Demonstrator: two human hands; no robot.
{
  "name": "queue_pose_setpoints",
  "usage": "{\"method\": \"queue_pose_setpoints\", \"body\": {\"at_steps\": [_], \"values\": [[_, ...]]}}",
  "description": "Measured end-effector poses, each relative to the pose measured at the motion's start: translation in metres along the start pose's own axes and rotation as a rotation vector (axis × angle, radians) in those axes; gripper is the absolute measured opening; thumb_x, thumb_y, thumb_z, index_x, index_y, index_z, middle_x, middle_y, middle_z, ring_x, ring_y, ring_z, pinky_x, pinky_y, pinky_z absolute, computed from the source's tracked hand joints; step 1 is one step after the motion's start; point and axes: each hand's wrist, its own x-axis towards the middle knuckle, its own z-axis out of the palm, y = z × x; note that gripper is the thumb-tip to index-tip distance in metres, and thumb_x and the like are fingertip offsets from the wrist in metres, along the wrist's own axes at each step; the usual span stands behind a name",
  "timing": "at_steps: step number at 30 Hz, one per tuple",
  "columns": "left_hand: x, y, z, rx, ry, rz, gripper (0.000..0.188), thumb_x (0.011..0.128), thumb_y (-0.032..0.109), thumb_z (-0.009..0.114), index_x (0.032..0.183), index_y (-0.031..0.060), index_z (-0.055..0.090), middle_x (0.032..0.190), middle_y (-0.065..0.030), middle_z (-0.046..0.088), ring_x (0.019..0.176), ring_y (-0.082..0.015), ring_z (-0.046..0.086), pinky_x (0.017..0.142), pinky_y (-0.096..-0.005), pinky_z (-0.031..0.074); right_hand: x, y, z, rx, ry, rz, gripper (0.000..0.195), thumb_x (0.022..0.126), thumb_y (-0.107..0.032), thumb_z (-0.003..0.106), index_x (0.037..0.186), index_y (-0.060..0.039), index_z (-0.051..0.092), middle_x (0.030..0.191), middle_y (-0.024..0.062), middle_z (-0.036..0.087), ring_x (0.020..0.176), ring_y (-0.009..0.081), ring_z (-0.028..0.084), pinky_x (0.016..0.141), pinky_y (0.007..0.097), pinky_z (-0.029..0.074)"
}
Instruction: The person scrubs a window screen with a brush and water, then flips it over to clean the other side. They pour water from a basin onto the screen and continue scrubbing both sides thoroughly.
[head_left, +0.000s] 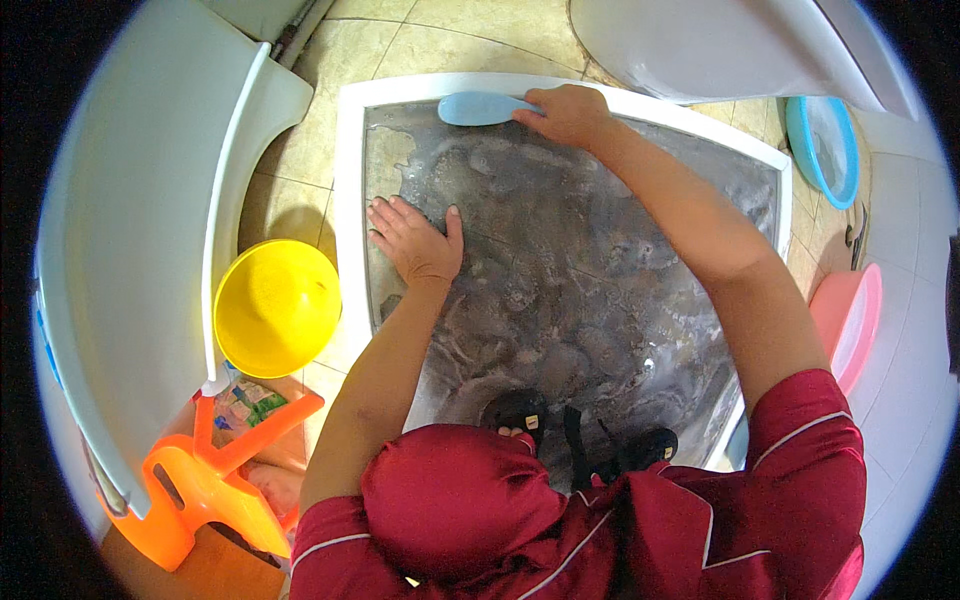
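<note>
A white-framed screen panel (757, 154) with dark, wet mesh lies flat on the tiled floor before me. My right hand (574, 116) grips the handle of a light blue brush (480, 109), which lies along the inner edge of the frame's far side. The brush's underside is hidden. My left hand (418, 238) rests palm down on the panel near its left side, fingers spread, holding nothing. Whitish, foam-like streaks cover much of the dark surface. Black sandals (517, 416) are on the near part of the panel.
A yellow basin (277, 307) stands left of the panel, beside a white tub or sink side (172, 187). An orange plastic chair (202, 495) is at the lower left. Blue (844, 161) and pink (844, 322) basins stand at the right; a white fixture (712, 52) is above.
</note>
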Motion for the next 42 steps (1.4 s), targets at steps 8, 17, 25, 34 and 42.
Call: {"method": "queue_pose_setpoints", "body": {"at_steps": [8,17,25,34,42], "values": [[0.000,0.008,-0.003,0.021,-0.101,-0.050,0.090,0.085,0.058,0.045,0.137,-0.0121,0.026,0.145,-0.0320,0.020,0.136,-0.0443,0.018,0.109,-0.0533,0.013,0.036,-0.094,0.036,0.229,0.042,0.041,0.049,0.089,-0.050,0.045,0.108,-0.0087,0.063,0.100,0.0159,0.067,0.097,0.0328,0.063,0.084,0.0474,0.048],[0.002,0.013,-0.007,0.040,-0.129,-0.035,0.088,0.086,0.057,0.043,0.139,-0.0107,0.022,0.146,-0.0306,0.018,0.138,-0.0432,0.013,0.110,-0.0531,0.012,-0.155,0.213,0.008,-0.028,-0.096,0.402,0.057,0.087,-0.059,0.044,0.113,-0.0115,0.063,0.101,0.0144,0.066,0.098,0.0325,0.061,0.084,0.0458,0.047],[0.001,0.018,-0.008,0.153,-0.134,-0.065,0.085,0.088,0.058,0.041,0.138,-0.0091,0.025,0.146,-0.0292,0.020,0.137,-0.0422,0.018,0.109,-0.0521,0.016,-0.201,0.228,0.021,0.102,-0.078,0.593,0.065,0.086,-0.064,0.040,0.115,-0.0105,0.062,0.101,0.0149,0.066,0.097,0.0317,0.062,0.084,0.0462,0.046],[-0.001,0.010,0.010,0.142,-0.089,-0.038,0.087,0.088,0.059,0.039,0.140,-0.0084,0.022,0.147,-0.0286,0.017,0.138,-0.0417,0.014,0.111,-0.0511,0.012,-0.006,-0.054,0.020,0.295,-0.030,0.170,0.050,0.089,-0.048,0.044,0.103,-0.0068,0.068,0.105,0.0156,0.066,0.101,0.0304,0.062,0.084,0.0441,0.048],[-0.001,0.024,0.001,0.175,-0.101,-0.031,0.085,0.089,0.060,0.037,0.140,-0.0074,0.024,0.147,-0.0279,0.021,0.137,-0.0392,0.019,0.110,-0.0486,0.016,-0.129,0.167,0.002,0.028,-0.098,0.405,0.058,0.081,-0.060,0.050,0.110,-0.0121,0.065,0.109,0.0124,0.065,0.102,0.0284,0.061,0.086,0.0419,0.048]]}}
